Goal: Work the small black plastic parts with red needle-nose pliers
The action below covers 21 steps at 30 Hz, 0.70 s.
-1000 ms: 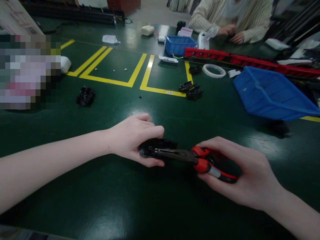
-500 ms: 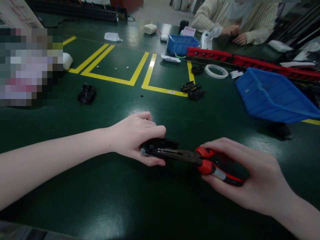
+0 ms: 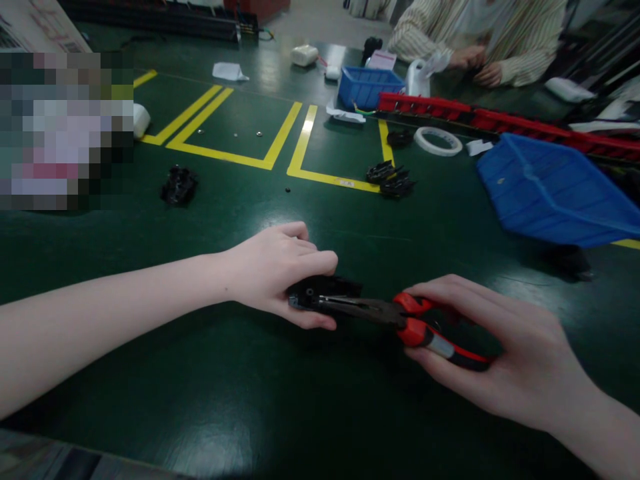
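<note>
My left hand (image 3: 285, 273) is closed around a small black plastic part (image 3: 313, 291), thumb below and fingers over the top. A bit of grey metal shows at the part's left end. In my right hand (image 3: 510, 353) are long-nose pliers (image 3: 417, 320) with red and black handles. Their dark jaws point left and lie against the black part; what sits between the tips is too small to make out. Both hands are above the dark green table (image 3: 280, 413).
Similar black parts (image 3: 179, 185) lie left, with more black parts (image 3: 390, 179) near the yellow tape. A tilted blue bin (image 3: 555, 190), a white tape roll (image 3: 438, 141), a red strip (image 3: 475, 117) and a small blue bin (image 3: 367, 87) stand right. Another person's hands (image 3: 477, 63) are across the table.
The whole view has shifted slightly to the right. Both hands keep their grip, with the pliers still against the black part.
</note>
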Tool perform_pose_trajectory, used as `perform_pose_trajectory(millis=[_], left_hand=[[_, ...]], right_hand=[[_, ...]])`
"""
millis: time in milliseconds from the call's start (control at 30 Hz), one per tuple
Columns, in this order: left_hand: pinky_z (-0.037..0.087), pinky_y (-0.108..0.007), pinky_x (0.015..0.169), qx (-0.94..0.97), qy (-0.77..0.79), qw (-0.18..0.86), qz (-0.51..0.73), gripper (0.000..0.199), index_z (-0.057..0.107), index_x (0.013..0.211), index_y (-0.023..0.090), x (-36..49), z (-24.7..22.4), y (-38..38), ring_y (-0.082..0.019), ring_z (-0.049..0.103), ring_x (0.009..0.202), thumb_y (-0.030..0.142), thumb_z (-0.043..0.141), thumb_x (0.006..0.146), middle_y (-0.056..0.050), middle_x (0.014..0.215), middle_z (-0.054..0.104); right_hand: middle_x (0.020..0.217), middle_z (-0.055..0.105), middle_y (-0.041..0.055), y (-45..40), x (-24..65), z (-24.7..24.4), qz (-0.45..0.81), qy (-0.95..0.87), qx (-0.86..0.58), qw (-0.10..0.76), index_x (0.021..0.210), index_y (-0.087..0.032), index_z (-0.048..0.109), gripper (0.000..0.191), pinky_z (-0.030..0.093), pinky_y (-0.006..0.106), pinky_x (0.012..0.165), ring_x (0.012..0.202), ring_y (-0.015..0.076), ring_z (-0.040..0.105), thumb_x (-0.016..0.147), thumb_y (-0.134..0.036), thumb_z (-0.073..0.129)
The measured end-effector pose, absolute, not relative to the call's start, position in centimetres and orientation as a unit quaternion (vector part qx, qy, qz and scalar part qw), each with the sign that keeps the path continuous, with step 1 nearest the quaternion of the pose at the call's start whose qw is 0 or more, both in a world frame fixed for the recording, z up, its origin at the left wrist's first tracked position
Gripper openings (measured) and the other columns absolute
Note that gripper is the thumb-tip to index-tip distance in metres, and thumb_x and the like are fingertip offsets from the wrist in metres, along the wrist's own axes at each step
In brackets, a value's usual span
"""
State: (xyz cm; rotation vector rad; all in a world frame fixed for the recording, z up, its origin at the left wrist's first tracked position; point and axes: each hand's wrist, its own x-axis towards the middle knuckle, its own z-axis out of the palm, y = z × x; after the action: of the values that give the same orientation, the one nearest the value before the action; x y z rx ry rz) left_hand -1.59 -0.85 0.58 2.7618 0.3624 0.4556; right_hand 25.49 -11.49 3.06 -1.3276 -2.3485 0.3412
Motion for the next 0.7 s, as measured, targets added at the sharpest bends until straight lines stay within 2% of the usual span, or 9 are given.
perform_pose_trajectory(millis=[333, 700], left_hand=[[0.035, -0.032, 0.073, 0.97, 0.11, 0.142, 0.166, 0.045, 0.048, 0.081, 0.02, -1.5, 0.5, -0.9, -0.013, 0.055, 0.057, 0.063, 0.042, 0.091, 0.004, 0.065, 0.06], [0.034, -0.032, 0.07, 0.989, 0.095, 0.066, 0.095, 0.043, 0.054, 0.082, 0.019, -0.9, 0.8, -0.8, -0.016, 0.058, 0.061, 0.062, 0.05, 0.089, 0.001, 0.069, 0.063]], right_hand=[[0.099, 0.067, 0.0049, -11.8, 26.0, 3.6, 0.096, -0.856, -0.469, 0.195, 0.115, -0.03, 0.055, 0.037, 0.056, 0.035, 0.06, 0.075, 0.0229, 0.068, 0.08, -0.036, 0.066], [0.102, 0.065, 0.0103, -12.2, 26.5, 4.0, 0.027, -0.875, -0.458, 0.153, 0.118, -0.024, 0.06, 0.038, 0.054, 0.04, 0.056, 0.072, 0.0259, 0.066, 0.082, -0.037, 0.063]])
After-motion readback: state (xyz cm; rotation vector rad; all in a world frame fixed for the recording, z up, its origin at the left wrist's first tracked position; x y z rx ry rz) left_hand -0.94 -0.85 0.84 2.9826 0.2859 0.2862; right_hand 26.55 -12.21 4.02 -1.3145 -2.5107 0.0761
